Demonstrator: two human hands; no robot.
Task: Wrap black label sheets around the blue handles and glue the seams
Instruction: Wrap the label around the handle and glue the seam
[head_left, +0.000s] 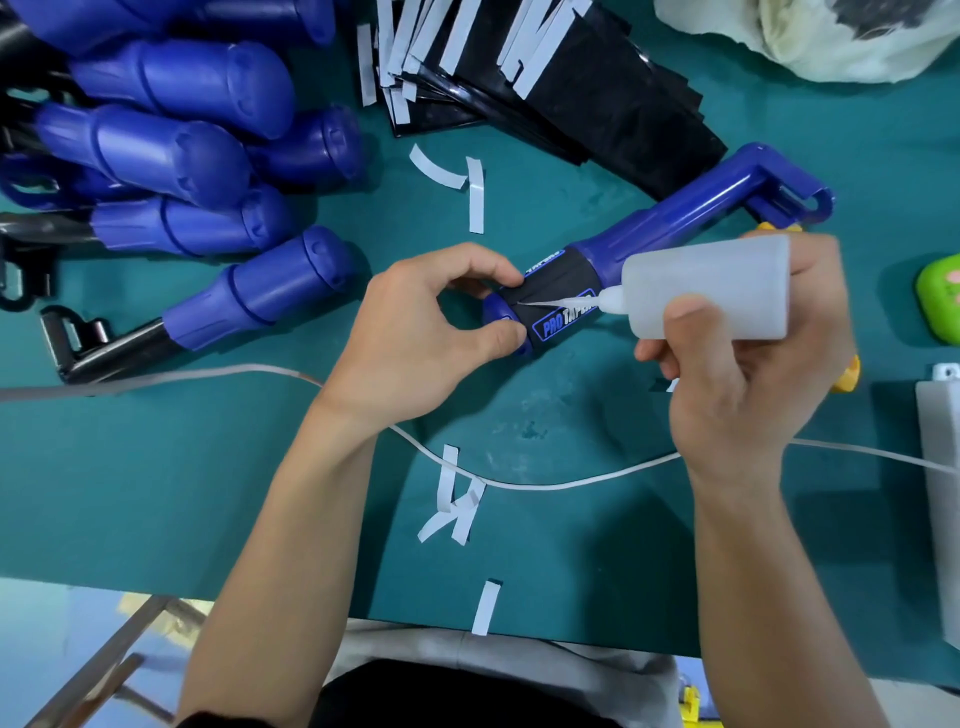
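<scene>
Left hand (415, 332) pinches the butt end of the blue handle (649, 234) between thumb and fingers, steadying the black label sheet (563, 283) wrapped round it, and the blue print reads "PRO TAPER". Right hand (743, 364) grips a translucent white glue bottle (717, 291), thin nozzle lying on the label's seam; what's inside, can't tell. Beyond the hands sits the stack of black label sheets (571, 104); out past the left hand, a pile of blue handles (182, 156). Nearer the body, green worktop (156, 493) carries a white cable (519, 484) and white strips (457, 499) up to its near edge.
</scene>
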